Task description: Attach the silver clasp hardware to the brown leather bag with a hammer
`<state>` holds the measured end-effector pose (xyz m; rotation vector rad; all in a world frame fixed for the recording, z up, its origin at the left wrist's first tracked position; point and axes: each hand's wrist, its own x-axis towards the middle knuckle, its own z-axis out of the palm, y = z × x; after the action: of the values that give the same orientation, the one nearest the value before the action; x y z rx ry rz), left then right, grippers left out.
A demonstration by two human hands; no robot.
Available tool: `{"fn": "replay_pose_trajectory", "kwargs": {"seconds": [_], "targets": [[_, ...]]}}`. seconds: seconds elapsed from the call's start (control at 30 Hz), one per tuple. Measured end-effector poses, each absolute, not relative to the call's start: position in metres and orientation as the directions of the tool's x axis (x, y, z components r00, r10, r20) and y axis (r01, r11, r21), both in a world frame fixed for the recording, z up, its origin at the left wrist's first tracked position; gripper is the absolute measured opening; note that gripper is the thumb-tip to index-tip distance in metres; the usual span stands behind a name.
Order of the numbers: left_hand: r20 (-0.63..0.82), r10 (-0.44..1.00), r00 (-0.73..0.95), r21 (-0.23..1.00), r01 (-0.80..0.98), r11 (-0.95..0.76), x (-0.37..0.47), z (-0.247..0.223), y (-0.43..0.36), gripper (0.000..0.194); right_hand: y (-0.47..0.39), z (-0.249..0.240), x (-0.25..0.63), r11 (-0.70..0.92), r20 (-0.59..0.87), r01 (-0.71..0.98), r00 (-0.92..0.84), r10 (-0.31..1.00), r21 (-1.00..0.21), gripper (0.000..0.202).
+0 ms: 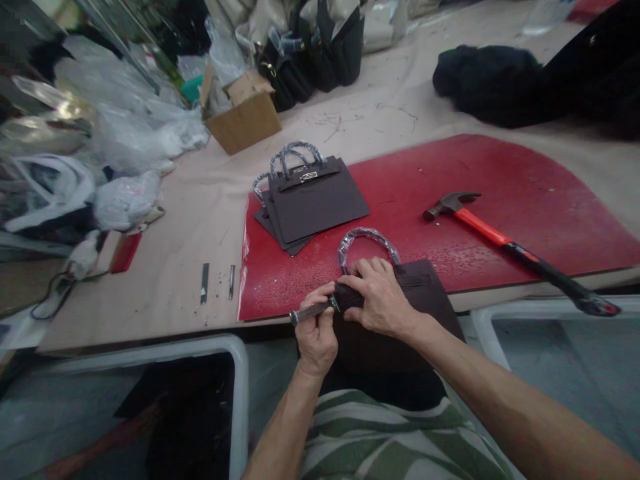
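My left hand (318,333) is closed around a metal punch-like tool (311,312), held slanting beside the edge of a dark bag panel (420,300). My right hand (377,298) pinches a dark strap or flap of that panel, close to the tool's right end. A plastic-wrapped handle (369,235) arches up from the panel, which overhangs the table's front edge. Behind it, stacked dark panels (320,203) with wrapped handles and a metal clasp lie on the red board (400,233). To the right rests a claw hammer (483,227) with a red and black handle.
Two small metal tools (205,283) lie left of the board. A cardboard box (245,117), plastic bags (130,133) and dark handbags (320,53) are at the back. Grey bins (240,400) stand below the front edge. Dark cloth (490,80) lies back right.
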<state>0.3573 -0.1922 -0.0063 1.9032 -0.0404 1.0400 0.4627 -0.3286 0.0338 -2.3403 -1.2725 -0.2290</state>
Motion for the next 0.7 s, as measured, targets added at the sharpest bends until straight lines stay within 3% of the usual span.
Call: {"fn": "replay_pose_trajectory", "kwargs": {"seconds": [0.27,0.4,0.7], "targets": [[0.772,0.291,0.565,0.555,-0.376,-0.742,0.357,-0.009,-0.193,0.009,-0.329,0.035,0.463,-0.463,0.343,0.827,0.556,0.757,-0.319,0.058],[0.76,0.353,0.546,0.576,-0.315,-0.754,0.354,-0.019,-0.193,0.011,-0.328,0.034,0.463,-0.472,0.346,0.822,0.564,0.75,-0.318,0.059],[0.744,0.376,0.552,0.633,-0.405,-0.66,0.354,-0.023,-0.195,0.014,-0.324,0.033,0.463,-0.493,0.324,0.795,0.599,0.733,-0.354,0.06]]}}
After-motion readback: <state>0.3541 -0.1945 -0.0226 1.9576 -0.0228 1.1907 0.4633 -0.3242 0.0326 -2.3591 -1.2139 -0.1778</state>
